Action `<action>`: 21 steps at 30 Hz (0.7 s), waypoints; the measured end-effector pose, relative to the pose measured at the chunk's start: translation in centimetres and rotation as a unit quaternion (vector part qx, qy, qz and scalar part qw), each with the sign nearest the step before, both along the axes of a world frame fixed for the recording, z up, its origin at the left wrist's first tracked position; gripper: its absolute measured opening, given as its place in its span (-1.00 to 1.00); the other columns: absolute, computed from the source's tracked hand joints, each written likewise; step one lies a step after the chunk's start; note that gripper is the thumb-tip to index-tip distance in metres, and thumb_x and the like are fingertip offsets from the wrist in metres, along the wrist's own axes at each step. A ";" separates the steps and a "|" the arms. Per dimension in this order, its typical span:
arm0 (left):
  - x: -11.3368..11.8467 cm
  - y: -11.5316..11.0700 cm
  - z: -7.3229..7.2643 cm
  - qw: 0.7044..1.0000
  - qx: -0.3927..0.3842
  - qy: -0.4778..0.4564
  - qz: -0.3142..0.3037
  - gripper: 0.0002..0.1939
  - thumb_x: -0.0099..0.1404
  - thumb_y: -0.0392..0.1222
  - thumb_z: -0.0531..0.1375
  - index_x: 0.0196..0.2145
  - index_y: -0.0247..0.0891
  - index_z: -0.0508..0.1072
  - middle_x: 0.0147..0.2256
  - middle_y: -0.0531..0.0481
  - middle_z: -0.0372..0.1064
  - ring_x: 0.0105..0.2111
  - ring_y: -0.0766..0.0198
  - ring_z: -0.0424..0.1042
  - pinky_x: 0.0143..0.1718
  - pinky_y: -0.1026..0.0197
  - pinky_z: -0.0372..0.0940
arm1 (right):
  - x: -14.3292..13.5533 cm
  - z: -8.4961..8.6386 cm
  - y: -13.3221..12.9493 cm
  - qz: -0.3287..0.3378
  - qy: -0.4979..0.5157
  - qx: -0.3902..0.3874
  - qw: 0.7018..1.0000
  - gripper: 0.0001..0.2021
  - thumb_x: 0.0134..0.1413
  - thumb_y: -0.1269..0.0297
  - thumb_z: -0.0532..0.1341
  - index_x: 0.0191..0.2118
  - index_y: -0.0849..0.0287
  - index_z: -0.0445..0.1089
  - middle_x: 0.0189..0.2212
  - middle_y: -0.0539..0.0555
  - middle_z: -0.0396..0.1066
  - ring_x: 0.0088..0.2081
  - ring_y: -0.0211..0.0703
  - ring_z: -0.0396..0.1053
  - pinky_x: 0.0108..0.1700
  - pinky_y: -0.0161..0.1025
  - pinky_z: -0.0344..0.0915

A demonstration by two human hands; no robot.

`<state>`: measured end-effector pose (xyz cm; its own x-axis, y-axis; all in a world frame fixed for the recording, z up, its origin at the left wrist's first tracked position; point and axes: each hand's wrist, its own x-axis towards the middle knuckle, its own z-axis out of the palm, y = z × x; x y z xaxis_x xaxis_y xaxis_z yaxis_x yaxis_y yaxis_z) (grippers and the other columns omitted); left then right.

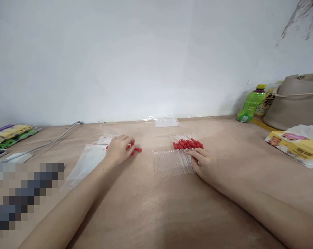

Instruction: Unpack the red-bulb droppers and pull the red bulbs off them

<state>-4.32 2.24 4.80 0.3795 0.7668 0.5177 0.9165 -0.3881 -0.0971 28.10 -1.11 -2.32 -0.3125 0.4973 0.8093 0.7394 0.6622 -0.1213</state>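
My left hand point(120, 148) is curled over several small red-tipped pieces point(138, 150), beside clear plastic bags point(87, 160) with red lines. What its fingers hold, if anything, is hidden. My right hand point(201, 162) has thumb and forefinger pinched at the upper right end of a row of thin clear tubes point(172, 163); what lies in the pinch is too small to make out. Just behind the tubes is a pile of red bulbs point(189, 144) with thin clear stems pointing toward the wall.
A small stack of clear bags point(167, 122) lies by the wall. At right are a green bottle point(252, 103), a beige bucket point(293, 107) and a tissue pack point(299, 147). At left, a grey cable point(60, 139) runs near yellow and green packs point(12, 135).
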 end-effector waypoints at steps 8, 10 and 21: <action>0.3 0.2 -2.3 0.993 0.059 0.103 -0.009 -0.68 0.25 -0.01 0.01 -0.46 -0.24 0.42 -0.40 -0.11 0.38 -0.16 0.03 0.28 -0.23 0.06 0.09 | -0.4 0.1 -0.8 0.047 -0.016 -0.024 0.998 -0.78 0.05 0.49 0.02 -0.19 0.19 0.29 -0.34 0.09 0.42 -0.29 -0.14 0.35 -0.21 -0.18 0.25; 0.2 0.1 -2.4 0.993 0.064 0.099 -0.014 -0.68 0.24 0.03 0.02 -0.43 -0.22 0.44 -0.37 -0.12 0.37 -0.14 0.01 0.25 -0.23 0.05 0.08 | -0.5 -0.1 -0.8 0.052 -0.024 -0.023 0.998 -0.79 0.07 0.43 0.04 -0.16 0.18 0.29 -0.31 0.09 0.42 -0.28 -0.13 0.35 -0.19 -0.16 0.24; 5.7 -1.5 -1.7 0.999 0.012 0.003 -0.053 -0.73 0.20 -0.02 0.06 -0.24 -0.22 0.40 -0.25 -0.08 0.34 -0.21 0.12 0.26 -0.14 0.05 0.07 | -0.4 0.4 -1.3 0.011 -0.070 -0.056 0.996 -0.73 0.05 0.18 0.14 -0.14 0.19 0.34 -0.32 0.08 0.45 -0.28 -0.12 0.30 -0.18 -0.14 0.12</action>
<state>1.34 0.78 3.06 0.4604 0.7103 0.5324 0.8701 -0.4800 -0.1120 27.74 -2.45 -1.93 -0.4299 0.5737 0.6972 0.7397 0.6665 -0.0924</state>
